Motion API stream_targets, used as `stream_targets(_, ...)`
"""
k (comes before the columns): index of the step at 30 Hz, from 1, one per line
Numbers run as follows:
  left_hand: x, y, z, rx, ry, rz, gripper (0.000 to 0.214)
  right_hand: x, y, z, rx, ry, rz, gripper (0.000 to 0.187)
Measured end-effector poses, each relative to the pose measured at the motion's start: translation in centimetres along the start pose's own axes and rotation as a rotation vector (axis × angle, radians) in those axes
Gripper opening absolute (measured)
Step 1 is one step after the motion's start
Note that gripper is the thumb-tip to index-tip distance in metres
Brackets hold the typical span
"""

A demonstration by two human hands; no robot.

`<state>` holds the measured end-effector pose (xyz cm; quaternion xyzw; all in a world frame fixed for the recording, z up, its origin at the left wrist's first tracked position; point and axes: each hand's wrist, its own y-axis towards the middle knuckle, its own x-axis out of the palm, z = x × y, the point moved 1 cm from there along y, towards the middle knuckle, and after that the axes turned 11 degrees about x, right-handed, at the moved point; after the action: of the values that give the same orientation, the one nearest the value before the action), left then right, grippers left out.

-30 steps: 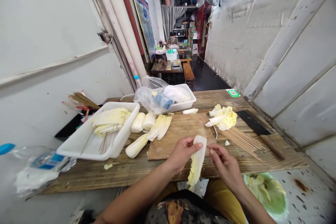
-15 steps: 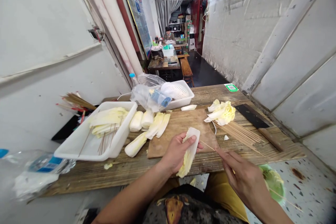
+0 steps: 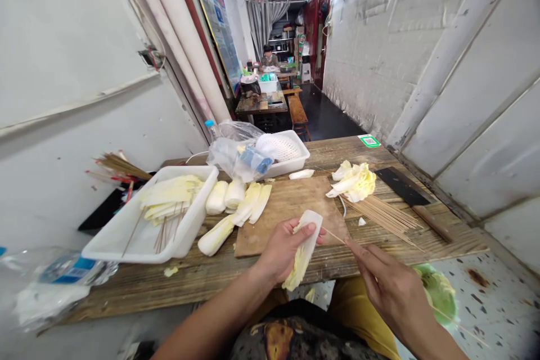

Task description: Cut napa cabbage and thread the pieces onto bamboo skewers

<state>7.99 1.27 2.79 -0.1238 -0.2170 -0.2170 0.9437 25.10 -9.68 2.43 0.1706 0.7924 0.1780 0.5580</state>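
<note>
Above the near edge of the wooden cutting board (image 3: 287,202), my left hand (image 3: 282,250) is closed on a piece of cabbage leaf (image 3: 304,253), white at the top and yellow below, held tilted. My right hand (image 3: 390,281) pinches a thin wooden skewer (image 3: 334,234); its far end meets the leaf's right edge behind my left fingers, so how deep it sits is hidden. A bundle of skewers (image 3: 386,218) lies right of the board, with a clump of cabbage leaves (image 3: 356,181) by it. Cut cabbage pieces (image 3: 253,202) rest at the board's left.
At left stands a white tub (image 3: 189,236) with skewered leaves. A cleaver (image 3: 405,188) lies at the right. Behind the board are a white tray (image 3: 297,149) and plastic bags (image 3: 240,154). A green basin (image 3: 442,292) is on the floor; a person (image 3: 269,59) sits far back.
The whole view has shifted slightly, with the table contents a little further left. Both hands keep their holds on the leaf and the skewer, almost unmoved.
</note>
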Motion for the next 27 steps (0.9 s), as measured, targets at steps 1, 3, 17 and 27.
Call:
stream_targets(1,0.01,0.0,0.0,-0.001,0.001,-0.003,0.034,-0.02,-0.04,0.01,0.0,-0.006,0.003,0.034)
stream_targets(3,0.04,-0.02,0.01,-0.002,0.0,-0.005,0.034,-0.1,-0.13,0.03,-0.006,-0.019,0.013,0.033)
stream_targets(17,0.4,-0.12,-0.21,-0.013,-0.018,-0.014,0.034,-0.41,-0.42,0.04,0.003,-0.016,0.015,0.034)
stream_targets(27,0.12,-0.17,-0.35,0.01,0.037,-0.061,0.035,-0.33,-0.54,0.19,0.012,-0.026,0.002,0.036)
